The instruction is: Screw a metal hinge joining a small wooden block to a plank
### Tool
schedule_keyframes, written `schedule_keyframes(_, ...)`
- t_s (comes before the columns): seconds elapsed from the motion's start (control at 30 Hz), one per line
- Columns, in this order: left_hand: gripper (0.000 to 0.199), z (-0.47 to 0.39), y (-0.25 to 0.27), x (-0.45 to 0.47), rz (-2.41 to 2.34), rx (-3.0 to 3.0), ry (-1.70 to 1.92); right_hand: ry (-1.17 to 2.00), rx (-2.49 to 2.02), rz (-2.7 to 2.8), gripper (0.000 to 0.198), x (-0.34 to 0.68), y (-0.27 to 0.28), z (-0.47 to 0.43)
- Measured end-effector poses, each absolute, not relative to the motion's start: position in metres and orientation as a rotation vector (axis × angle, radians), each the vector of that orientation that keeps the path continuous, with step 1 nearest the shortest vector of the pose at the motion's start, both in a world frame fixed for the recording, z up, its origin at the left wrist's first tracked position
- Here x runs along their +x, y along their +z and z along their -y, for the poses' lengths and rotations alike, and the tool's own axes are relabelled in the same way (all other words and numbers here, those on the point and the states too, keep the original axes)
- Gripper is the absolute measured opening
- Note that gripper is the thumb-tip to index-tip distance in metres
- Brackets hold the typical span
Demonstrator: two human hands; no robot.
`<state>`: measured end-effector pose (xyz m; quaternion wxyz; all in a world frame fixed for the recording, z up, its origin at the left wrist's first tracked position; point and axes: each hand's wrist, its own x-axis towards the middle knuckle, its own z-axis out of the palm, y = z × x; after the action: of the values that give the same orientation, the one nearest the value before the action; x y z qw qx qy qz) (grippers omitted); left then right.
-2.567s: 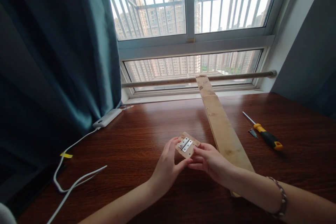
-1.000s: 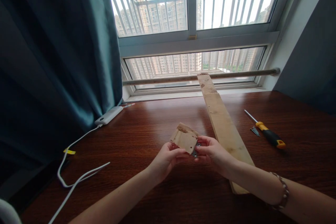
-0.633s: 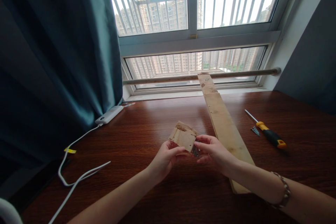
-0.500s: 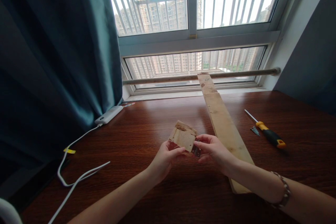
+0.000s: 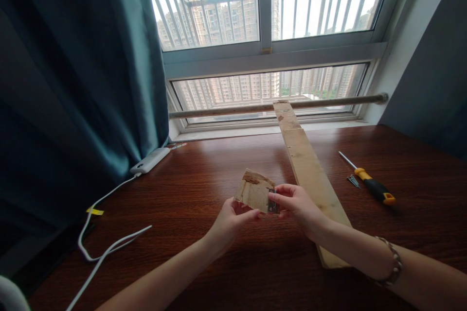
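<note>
My left hand (image 5: 229, 221) is closed around the lower left edge of a small wooden block (image 5: 253, 190) with rough, brown-marked grain. Between the fingers and thumb of my right hand (image 5: 297, 208) is a small dark metal hinge (image 5: 273, 202) with holes in it. It lies flat against the block's right end, partly covered by my fingertips. A long wooden board (image 5: 315, 180) stretches away behind my right hand, under my right forearm.
A yellow-and-black screwdriver (image 5: 370, 185) lies right of the board, with several screws (image 5: 353, 181) beside it. On the left are a white power strip (image 5: 150, 160), a white cable (image 5: 109, 250) and a dark curtain (image 5: 146, 82). A window rail (image 5: 226, 112) runs behind the brown table (image 5: 204, 165).
The hinge has turned from a slanted position beside the block to lying over the right end of its face. Both hands stay in nearly the same place.
</note>
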<state>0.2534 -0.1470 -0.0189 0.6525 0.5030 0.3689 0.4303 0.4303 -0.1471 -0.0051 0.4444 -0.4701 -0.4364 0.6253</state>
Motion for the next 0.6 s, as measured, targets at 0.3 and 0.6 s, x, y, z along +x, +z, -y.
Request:
schedule_keyframes(0.3,0.025,0.142,-0.009,0.275,-0.816,1.134,0.997,1.477,-1.087,1.105,0.030,0.432,0.004,0.138)
schedule_keyframes(0.6,0.024,0.065,0.002,0.349,-0.608,0.819,1.307,1.061,-1.181,1.251,0.027,0.478,0.035,0.060)
